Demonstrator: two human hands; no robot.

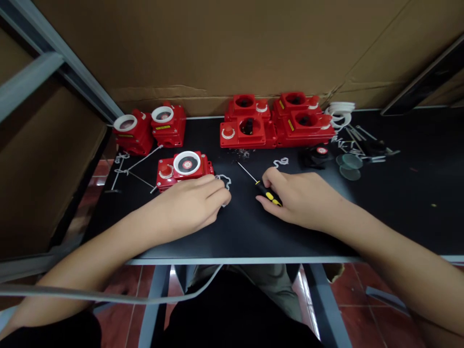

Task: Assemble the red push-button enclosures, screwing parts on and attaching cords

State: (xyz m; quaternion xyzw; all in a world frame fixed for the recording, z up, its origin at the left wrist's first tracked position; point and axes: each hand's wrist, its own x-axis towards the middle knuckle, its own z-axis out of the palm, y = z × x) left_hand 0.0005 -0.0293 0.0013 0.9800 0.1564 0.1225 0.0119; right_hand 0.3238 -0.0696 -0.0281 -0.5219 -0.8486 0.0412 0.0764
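Observation:
My left hand is closed, its fingers curled around a thin white cord that shows above and below the fingertips. Just behind it lies a red call-point box with a white ring around a dark round face and an orange-red knob; the wrist and hand cover its front edge. My right hand grips a screwdriver by its black and yellow handle, between thumb and fingers. The screwdriver's thin shaft points away to the left, over the table.
Two finished-looking red boxes with white rings stand at the back left, beside white cord and metal rods. Several red boxes with open round holes line the back. White rings, clear discs, a black part and small rods lie rightward.

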